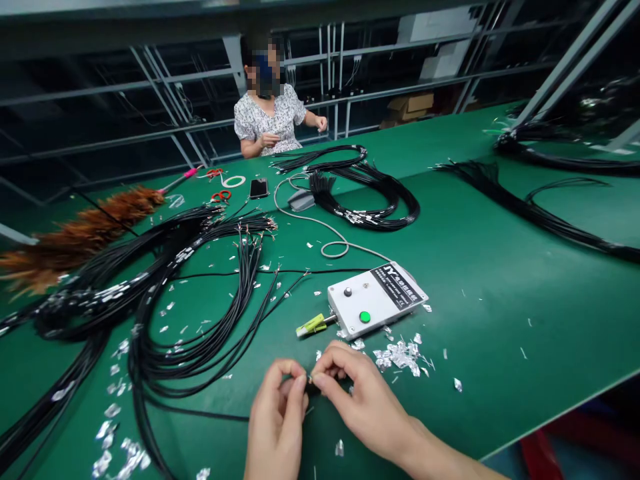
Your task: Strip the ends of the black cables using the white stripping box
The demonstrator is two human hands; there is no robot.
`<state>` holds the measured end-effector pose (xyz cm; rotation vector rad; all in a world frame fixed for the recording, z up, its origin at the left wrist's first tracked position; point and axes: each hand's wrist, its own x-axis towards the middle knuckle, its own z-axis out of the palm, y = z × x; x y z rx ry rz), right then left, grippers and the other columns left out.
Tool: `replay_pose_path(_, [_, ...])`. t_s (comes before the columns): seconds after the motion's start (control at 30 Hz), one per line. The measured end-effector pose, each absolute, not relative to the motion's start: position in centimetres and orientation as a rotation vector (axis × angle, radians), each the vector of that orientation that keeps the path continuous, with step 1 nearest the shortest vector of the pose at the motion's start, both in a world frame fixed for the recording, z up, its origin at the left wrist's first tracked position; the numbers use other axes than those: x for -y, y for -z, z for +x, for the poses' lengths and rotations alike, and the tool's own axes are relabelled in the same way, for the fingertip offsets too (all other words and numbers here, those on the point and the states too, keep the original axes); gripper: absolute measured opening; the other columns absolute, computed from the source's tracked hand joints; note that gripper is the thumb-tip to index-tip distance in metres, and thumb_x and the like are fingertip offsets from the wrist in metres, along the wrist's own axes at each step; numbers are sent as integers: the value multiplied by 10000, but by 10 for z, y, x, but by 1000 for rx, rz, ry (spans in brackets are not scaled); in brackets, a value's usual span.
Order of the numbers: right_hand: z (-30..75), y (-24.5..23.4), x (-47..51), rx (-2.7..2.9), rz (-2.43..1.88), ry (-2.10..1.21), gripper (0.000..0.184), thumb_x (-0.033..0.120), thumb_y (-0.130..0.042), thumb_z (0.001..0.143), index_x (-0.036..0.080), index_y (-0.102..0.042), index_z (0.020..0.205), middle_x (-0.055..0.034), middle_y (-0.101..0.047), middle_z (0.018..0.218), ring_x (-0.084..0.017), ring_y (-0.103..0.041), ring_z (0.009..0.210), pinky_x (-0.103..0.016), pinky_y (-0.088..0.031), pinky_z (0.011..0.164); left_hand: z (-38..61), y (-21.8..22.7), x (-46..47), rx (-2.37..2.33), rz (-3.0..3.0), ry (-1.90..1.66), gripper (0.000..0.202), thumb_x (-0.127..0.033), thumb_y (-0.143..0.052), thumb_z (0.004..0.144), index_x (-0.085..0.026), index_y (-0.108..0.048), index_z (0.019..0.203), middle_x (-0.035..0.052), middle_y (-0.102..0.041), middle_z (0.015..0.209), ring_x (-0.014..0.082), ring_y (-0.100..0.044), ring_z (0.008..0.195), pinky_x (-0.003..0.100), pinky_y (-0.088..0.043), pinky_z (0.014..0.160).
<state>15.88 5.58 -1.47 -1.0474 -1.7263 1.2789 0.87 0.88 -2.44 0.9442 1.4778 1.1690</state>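
Close to the table's near edge, my left hand (280, 407) is closed in a pinch around a black cable (210, 415), which runs in from the left. My right hand (357, 397) meets it, thumb and finger pinching the thin wires (310, 381) at the cable's end; the fingers mostly hide them. Just beyond my hands sits a pale grey box (355, 300) with a green button, a knob and a black label. A yellow-green clip (313, 325) sticks out from its left side. Silver foil scraps (400, 355) lie beside my right hand.
Bundles of black cables lie on the left (145, 333), at the back (400, 200) and at the right (550, 213). A feather duster (95, 230), red-handled scissors (221, 196), a phone (259, 189) and a tape roll (234, 181) are farther back. A person (270, 120) sits across the table.
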Motion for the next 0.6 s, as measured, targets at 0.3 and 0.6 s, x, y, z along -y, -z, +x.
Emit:
replay_pose_path(0.3, [165, 13, -67, 2346, -839, -317, 246, 281, -493, 1022, 181, -622, 838, -5, -637, 766, -166, -534, 675, -317, -278, 651, 6, 18, -18, -1567, 1292, -1129, 248, -411, -535, 909, -191, -552, 796, -28, -498, 609, 108, -471, 491, 199, -415, 451])
replay_pose_path(0.6, [160, 9, -92, 2485, -927, -67, 31, 205, -673, 917, 189, -649, 905, -18, -702, 928, -198, -571, 873, -332, -288, 719, -15, 28, -32, -1740, 1811, -1132, 181, -223, -437, 940, -213, -548, 797, 5, -590, 711, 151, -602, 623, 240, -493, 605])
